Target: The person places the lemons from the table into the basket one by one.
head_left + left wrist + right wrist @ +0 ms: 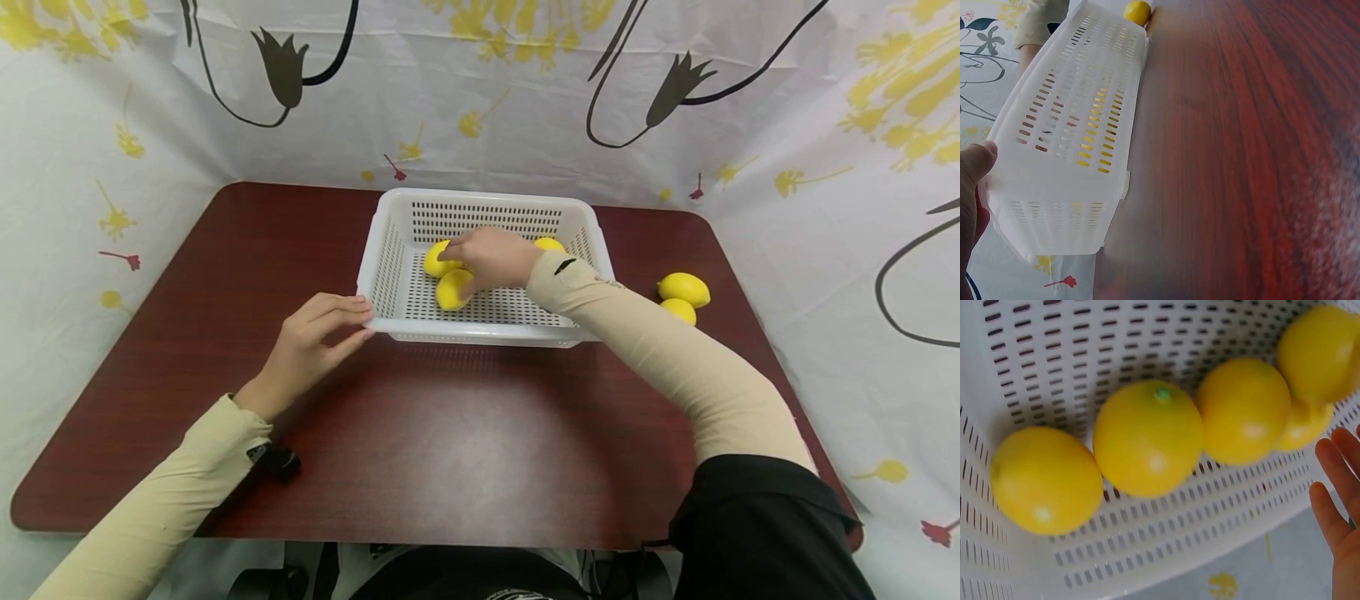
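A white perforated plastic basket (480, 335) stands toward the back of the table. My left hand (311, 346) pinches its near left corner, thumb and fingers on the rim. Inside the basket, my right hand (495, 257) is over the lemons at the left, index finger near one lemon (437, 260) and thumb touching a nearer lemon (452, 291). The right wrist view shows straight, spread fingers (1335, 515) apart from the blurred lemon (1316, 353). Several lemons (1147, 437) sit in a row there. Another lemon (550, 244) shows beyond my right wrist; the forearm hides part of the basket.
Two lemons, a farther one (686, 289) and a nearer one (679, 311), lie on the dark red table (480, 450) right of the basket, beside my right forearm. A patterned white cloth (480, 150) surrounds the table's back and sides.
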Available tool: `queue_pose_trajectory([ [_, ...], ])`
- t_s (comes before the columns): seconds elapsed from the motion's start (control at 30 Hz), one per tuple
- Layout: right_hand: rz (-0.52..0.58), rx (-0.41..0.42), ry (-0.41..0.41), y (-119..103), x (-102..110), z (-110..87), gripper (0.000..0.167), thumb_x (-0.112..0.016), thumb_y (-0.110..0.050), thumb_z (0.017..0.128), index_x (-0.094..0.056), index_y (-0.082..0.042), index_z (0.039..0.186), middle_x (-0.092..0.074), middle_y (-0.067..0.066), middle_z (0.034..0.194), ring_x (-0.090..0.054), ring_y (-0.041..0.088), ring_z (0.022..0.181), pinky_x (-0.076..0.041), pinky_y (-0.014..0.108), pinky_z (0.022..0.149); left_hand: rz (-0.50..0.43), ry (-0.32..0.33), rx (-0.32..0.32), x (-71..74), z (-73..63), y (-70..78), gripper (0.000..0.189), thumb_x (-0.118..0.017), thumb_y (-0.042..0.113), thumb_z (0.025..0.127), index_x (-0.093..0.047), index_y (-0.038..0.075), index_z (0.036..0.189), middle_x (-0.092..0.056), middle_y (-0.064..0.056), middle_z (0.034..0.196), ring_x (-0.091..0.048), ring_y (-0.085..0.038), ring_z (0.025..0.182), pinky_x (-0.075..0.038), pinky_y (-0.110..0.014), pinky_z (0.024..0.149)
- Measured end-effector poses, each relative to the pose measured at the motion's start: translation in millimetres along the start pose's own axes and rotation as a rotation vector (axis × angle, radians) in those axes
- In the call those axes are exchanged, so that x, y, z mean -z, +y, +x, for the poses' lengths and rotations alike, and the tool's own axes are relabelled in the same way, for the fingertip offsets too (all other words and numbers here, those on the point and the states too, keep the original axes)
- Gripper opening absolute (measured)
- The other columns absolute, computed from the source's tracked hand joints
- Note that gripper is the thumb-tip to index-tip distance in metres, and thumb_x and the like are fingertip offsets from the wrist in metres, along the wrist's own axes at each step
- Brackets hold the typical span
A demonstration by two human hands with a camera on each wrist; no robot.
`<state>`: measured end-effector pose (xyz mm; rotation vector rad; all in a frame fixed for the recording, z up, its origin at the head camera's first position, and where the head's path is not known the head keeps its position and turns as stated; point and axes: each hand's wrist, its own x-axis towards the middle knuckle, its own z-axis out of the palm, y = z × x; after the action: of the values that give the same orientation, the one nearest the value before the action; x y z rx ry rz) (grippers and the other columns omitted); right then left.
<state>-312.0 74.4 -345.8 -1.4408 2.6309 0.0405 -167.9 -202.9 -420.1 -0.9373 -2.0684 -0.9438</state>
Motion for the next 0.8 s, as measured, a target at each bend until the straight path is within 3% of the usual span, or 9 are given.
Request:
queue_pose_trajectory([
  [0.23,0.026,-0.021,0.062,6.7,33.5,-12.4,0.069,-0.081,-0.04,0.08,-0.058,-0.013,0.138,-0.062,0.007,0.139,-0.058,0.027,0.129,-0.045,0.045,0.114,-0.012,0.01,-0.003,-0.7,0.5,0.2,0.034,-0.086,-0.007,0.067,-0.075,-0.004,0.1,-0.074,-0.016,0.101,-0.067,-0.031,0.102,-0.049,-0.02,0.106],
  [0.43,0.013,-0.048,0.188,16.1,60.5,-29.4,0.072,-0.082,-0.045,0.078,-0.058,-0.015,0.138,-0.062,0.008,0.138,-0.061,0.03,0.124,-0.049,0.049,0.107,-0.019,0.014,-0.005,-0.4,1.1,1.1,0.035,-0.086,-0.008,0.066,-0.075,-0.004,0.1,-0.074,-0.017,0.101,-0.068,-0.033,0.101,-0.049,-0.021,0.105],
  [0.8,0.052,-0.135,0.238,29.3,69.2,-64.7,0.07,-0.08,-0.045,0.08,-0.057,-0.017,0.14,-0.058,0.008,0.144,-0.056,0.03,0.131,-0.047,0.052,0.109,-0.002,0.001,-0.001,1.1,1.2,1.8,0.035,-0.086,-0.007,0.067,-0.075,-0.004,0.1,-0.074,-0.017,0.102,-0.067,-0.031,0.102,-0.048,-0.018,0.107],
])
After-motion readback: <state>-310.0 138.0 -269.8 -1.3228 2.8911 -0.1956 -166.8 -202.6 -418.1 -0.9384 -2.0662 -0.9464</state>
